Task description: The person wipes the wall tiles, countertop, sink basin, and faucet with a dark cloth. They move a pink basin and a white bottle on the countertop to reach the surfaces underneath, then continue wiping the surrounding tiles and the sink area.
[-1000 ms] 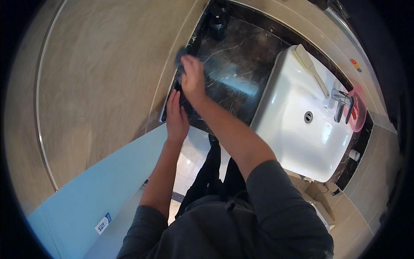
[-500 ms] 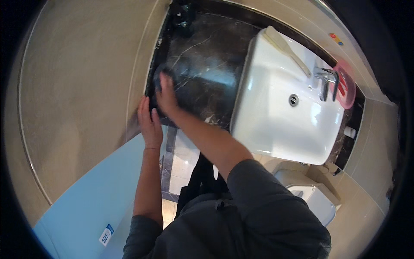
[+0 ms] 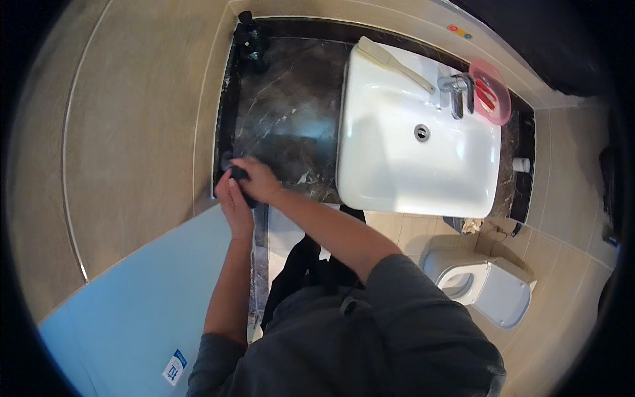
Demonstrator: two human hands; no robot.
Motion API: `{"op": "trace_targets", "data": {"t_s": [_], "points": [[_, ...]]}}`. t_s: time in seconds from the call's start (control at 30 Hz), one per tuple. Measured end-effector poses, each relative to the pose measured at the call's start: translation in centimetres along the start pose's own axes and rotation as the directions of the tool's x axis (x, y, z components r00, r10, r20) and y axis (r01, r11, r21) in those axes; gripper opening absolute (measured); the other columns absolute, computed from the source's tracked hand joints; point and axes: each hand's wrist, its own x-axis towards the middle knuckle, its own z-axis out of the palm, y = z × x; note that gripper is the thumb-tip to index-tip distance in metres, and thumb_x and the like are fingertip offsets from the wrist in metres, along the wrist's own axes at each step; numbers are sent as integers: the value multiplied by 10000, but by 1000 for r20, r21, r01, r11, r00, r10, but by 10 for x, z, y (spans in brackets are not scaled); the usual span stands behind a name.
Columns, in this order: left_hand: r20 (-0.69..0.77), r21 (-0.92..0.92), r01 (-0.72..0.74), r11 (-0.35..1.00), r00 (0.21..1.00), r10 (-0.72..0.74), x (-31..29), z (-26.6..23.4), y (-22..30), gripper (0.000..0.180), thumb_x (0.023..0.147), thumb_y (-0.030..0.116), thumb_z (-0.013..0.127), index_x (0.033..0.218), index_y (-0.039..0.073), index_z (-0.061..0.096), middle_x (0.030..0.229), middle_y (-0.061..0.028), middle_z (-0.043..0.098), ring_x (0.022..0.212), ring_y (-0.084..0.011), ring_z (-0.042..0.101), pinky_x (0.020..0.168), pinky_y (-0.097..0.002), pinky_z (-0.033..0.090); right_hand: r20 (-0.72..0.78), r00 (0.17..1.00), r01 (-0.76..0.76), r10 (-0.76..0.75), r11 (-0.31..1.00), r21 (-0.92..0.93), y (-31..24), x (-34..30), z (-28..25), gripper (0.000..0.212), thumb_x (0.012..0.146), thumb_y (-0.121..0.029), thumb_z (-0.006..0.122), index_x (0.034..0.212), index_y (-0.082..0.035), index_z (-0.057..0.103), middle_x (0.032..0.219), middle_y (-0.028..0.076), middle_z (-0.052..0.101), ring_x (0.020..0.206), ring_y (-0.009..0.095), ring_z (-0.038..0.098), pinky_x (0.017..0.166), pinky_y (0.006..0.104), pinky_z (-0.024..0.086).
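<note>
Black and probably soft, the wad [image 3: 239,173] was between the two hands, at the near left corner of the dark marble surface [image 3: 284,106]. It seemed to be a cloth or a sponge; blur did not let me tell which. The right hand [image 3: 261,182] came over it from the right, with bent fingers closed on it. The left hand [image 3: 233,206] had its fingertips against its left side, the thumb apart from the other fingers; whether it pinched the wad, I could not tell.

In my judgement the wad was light, flexible and not fragile, perhaps slippery if it was wet. The best hold was around its thick middle, with the palm flat above it and the fingertips away from the wall corner.

Farther out, dark bottles [image 3: 249,43] stood at the far left corner of the surface. The white washbasin [image 3: 397,165] took the right part. A pale long-handled brush [image 3: 393,63] lay along the basin's far edge, near its left corner, beside the chrome faucet [image 3: 456,92]. Behind the faucet was a pink bowl [image 3: 501,112], and near the right edge of the surface, a small white cylinder [image 3: 521,165].
</note>
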Motion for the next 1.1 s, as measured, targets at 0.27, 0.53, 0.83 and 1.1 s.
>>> {"op": "trace_targets", "data": {"t_s": [0.27, 0.53, 0.83, 1.1], "points": [[376, -195, -88, 977, 913, 157, -13, 113, 62, 477, 1124, 317, 469, 1448, -25, 542, 1450, -196, 581, 1318, -289, 573, 1115, -371, 431, -353, 903, -158, -245, 574, -804, -24, -37, -201, 251, 831, -74, 624, 1057, -88, 732, 1175, 131, 639, 1064, 355, 589, 854, 455, 515], [581, -284, 287, 915, 810, -74, -54, 160, 44, 578, 1116, 410, 451, 1521, -1, 481, 1516, -214, 514, 1446, -311, 439, 1202, -388, 331, -305, 922, -45, -237, 719, -694, -11, -168, -154, 325, 805, -45, 663, 1127, -83, 676, 1197, 141, 628, 1052, 373, 574, 861, 479, 508], [486, -236, 374, 897, 845, -224, 6, 184, 51, 538, 1094, 439, 524, 1430, 25, 597, 1377, -97, 641, 1242, -213, 594, 1052, -342, 448, -571, 745, 7, -344, 860, -509, -26, -80, -238, 503, 714, 119, 639, 1193, -31, 678, 1169, 198, 626, 1102, 428, 577, 968, 471, 503], [146, 47, -544, 838, 833, 533, 73, 234, 172, 304, 981, 146, 651, 1255, 15, 637, 1354, -162, 603, 1109, -307, 665, 998, -416, 507, -370, 929, -155, -20, 886, -438, 11, -20, -235, 380, 879, -19, 620, 1255, -71, 650, 1244, 206, 616, 1143, 407, 578, 982, 449, 511]]}}
